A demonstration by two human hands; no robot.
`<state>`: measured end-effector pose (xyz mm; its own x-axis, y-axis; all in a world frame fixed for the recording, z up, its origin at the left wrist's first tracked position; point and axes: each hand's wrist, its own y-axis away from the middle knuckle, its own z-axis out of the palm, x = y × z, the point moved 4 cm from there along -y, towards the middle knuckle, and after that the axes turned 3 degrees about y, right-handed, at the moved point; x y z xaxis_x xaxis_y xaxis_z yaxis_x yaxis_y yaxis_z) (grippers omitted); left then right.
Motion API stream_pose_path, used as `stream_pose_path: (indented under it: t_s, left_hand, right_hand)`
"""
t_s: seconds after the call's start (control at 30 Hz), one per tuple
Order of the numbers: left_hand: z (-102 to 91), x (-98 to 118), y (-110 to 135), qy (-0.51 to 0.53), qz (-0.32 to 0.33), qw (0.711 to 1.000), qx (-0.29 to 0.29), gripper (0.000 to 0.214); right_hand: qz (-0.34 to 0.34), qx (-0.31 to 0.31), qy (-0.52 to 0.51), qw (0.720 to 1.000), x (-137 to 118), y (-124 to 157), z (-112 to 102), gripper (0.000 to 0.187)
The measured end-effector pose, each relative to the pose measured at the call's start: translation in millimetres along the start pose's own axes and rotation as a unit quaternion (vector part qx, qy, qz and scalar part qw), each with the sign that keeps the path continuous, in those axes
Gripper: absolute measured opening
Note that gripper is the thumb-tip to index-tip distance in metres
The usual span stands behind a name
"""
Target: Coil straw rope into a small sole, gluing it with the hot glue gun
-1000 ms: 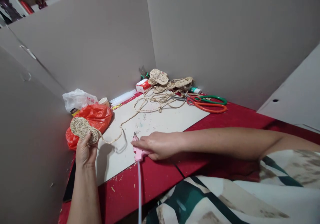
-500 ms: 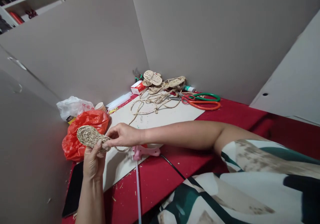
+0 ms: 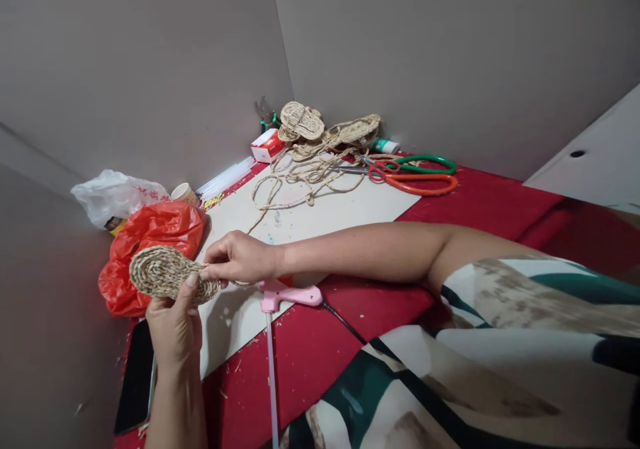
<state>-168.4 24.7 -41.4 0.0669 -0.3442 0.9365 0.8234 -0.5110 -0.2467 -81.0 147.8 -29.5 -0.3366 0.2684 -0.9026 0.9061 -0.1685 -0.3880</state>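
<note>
A coiled straw shoe sole (image 3: 163, 272) is held up over the left part of the table. My left hand (image 3: 175, 325) grips it from below, thumb pressed on its face. At the sole's right end, the fingers of my right hand (image 3: 240, 255) are pinched closed on its edge. A strand of straw cord (image 3: 260, 221) runs from near my right hand to the loose cord (image 3: 310, 175) behind. Beneath my right forearm lies a pink glue gun (image 3: 287, 294) with a long glue stick in it.
A red plastic bag (image 3: 170, 225), a white bag (image 3: 117, 195) and a paper cup (image 3: 184, 193) are at the left. A phone (image 3: 134, 379) lies near my left wrist. Behind are more woven soles (image 3: 301, 121), scissors (image 3: 425, 174), pliers (image 3: 267, 117) and glue sticks (image 3: 225, 179).
The camera view has tilted down and come nearer the table. The sole shows more of its flat face, and both hands keep their hold on it.
</note>
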Motion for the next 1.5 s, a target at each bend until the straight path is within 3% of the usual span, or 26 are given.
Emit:
stream_pose_path:
  t_s: [0.17,0.3,0.47,0.73,0.83,1.0,1.17,1.3,1.37,1.5]
  left_hand:
    - [0.7,7,1,-0.003,0.025,1.000,0.011,0.027]
    - [1.0,11,0,-0.003,0.034,0.999,0.013,0.030]
    - [5.1,10,2,-0.014,0.026,0.999,-0.033,0.031]
    - [2.9,10,0,-0.018,0.041,0.999,-0.009,0.031]
    - [3.1,12,-1,-0.029,0.040,0.999,-0.008,0.030]
    - [9.7,12,4,-0.052,0.012,0.997,-0.062,0.024]
    - [5.7,9,4,-0.110,0.050,0.993,-0.010,0.022]
    - [4.0,5,-2,-0.087,0.017,0.995,-0.034,0.027]
    - [2.3,5,-4,-0.068,-0.006,0.997,-0.039,0.029]
    - [0.7,4,-5,-0.074,-0.037,0.996,-0.041,0.033]
  right_hand:
    - [0.080,-0.079,-0.102,0.988,10,-5,3,0.022]
    - [0.052,-0.061,-0.116,0.990,10,-2,4,0.018]
    - [0.026,-0.039,-0.122,0.991,11,0,3,0.017]
    - [0.105,-0.087,-0.148,0.979,10,-2,4,0.028]
    - [0.108,-0.067,-0.162,0.979,10,-2,6,0.021]
    - [0.069,-0.023,-0.181,0.981,8,0,6,0.016]
    - [0.097,-0.013,-0.165,0.981,11,-1,4,0.016]
    - [0.122,-0.100,-0.121,0.980,11,-6,-4,0.016]
    - [0.106,-0.124,-0.097,0.982,10,-9,-11,0.025]
    - [0.039,-0.042,-0.088,0.994,8,-14,-20,0.029]
